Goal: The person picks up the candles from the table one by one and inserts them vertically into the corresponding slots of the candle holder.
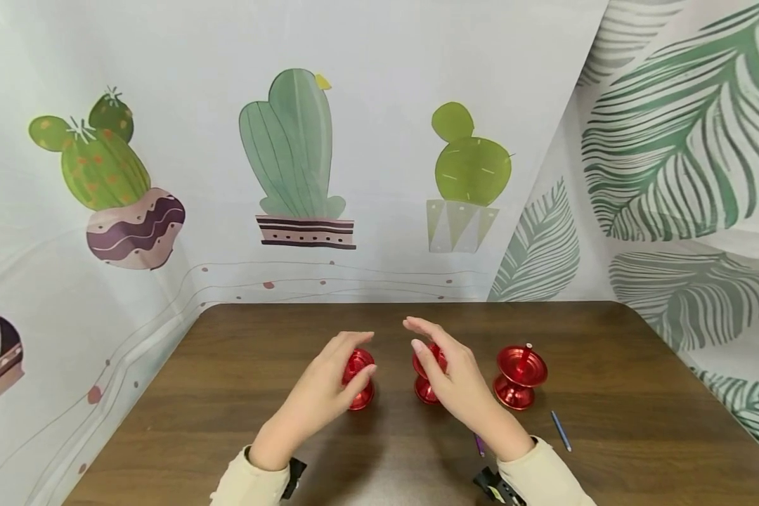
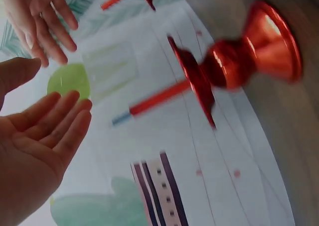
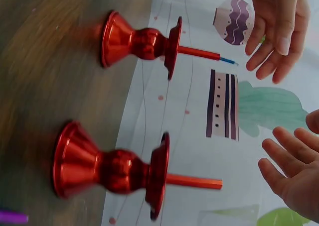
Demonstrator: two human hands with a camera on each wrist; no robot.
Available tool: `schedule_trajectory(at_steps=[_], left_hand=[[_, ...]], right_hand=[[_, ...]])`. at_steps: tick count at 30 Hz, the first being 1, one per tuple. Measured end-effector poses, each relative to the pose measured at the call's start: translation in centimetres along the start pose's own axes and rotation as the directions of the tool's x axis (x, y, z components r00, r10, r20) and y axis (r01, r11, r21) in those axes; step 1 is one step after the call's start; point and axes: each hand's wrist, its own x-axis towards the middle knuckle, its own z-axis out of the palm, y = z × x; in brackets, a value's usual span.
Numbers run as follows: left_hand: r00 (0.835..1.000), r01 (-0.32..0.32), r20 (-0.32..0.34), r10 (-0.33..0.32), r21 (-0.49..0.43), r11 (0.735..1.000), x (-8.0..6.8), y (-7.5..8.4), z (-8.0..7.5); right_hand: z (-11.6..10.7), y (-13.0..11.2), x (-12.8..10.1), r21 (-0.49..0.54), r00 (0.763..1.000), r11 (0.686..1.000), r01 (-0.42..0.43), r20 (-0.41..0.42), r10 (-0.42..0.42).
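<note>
Three red metal holders stand in a row on the brown table [image 1: 240, 393]. My left hand [image 1: 330, 383] hovers open over the left holder [image 1: 359, 381], palm facing right. My right hand [image 1: 453, 374] hovers open over the middle holder [image 1: 425, 385], palm facing left. Neither hand grips anything. In the right wrist view, the left holder [image 3: 135, 41] carries an upright red stick [image 3: 199, 52] with a blue tip. The middle holder [image 3: 107, 169] carries a plain red stick [image 3: 194, 181]. The open right hand [image 3: 291, 178] and left hand [image 3: 274, 29] are both apart from the sticks.
The right holder [image 1: 520, 376] stands untouched beside my right hand. A blue pencil [image 1: 561, 430] and a purple pencil [image 1: 478, 444] lie on the table near my right sleeve. Cactus and leaf printed curtains close in the table at the back and sides.
</note>
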Motion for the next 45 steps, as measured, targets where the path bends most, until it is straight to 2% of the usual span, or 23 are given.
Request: schedule_trajectory(at_steps=[5,13,16,21,28,36,41,45], left_hand=[[1.000,0.018,0.022,-0.017,-0.037,0.999,0.9,0.7,1.8],[0.992,0.091,0.091,-0.081,-0.101,0.991,2.1,1.3,4.6],[0.981,0.149,0.146,-0.130,-0.128,0.980,2.5,1.3,5.6],[0.952,0.232,0.239,-0.190,-0.164,0.959,2.9,1.4,7.1],[0.933,0.272,0.286,-0.220,-0.158,0.949,3.4,0.9,8.5],[0.906,0.329,0.331,-0.265,-0.155,0.932,3.8,0.3,9.7],[0.884,0.374,0.359,-0.299,-0.162,0.913,3.9,-0.2,10.1],[0.869,0.401,0.380,-0.316,-0.169,0.900,3.9,-0.4,10.3]], right_hand=[[-1.2,0.2,-0.7,-0.042,0.999,0.999,0.011,-0.033,-0.012],[-2.5,0.7,-1.8,-0.121,0.993,0.992,-0.040,-0.116,0.026],[-2.9,0.9,-2.3,-0.137,0.988,0.989,-0.061,-0.147,0.041],[-3.5,1.2,-3.5,-0.181,0.983,0.979,-0.093,-0.170,0.062],[-4.0,1.7,-4.7,-0.228,0.984,0.966,-0.126,-0.153,0.092],[-4.3,2.2,-5.8,-0.245,0.989,0.964,-0.106,-0.122,0.078],[-4.3,2.7,-6.4,-0.262,0.991,0.956,-0.132,-0.057,0.121],[-4.1,2.9,-6.8,-0.247,0.983,0.954,-0.172,0.016,0.182]])
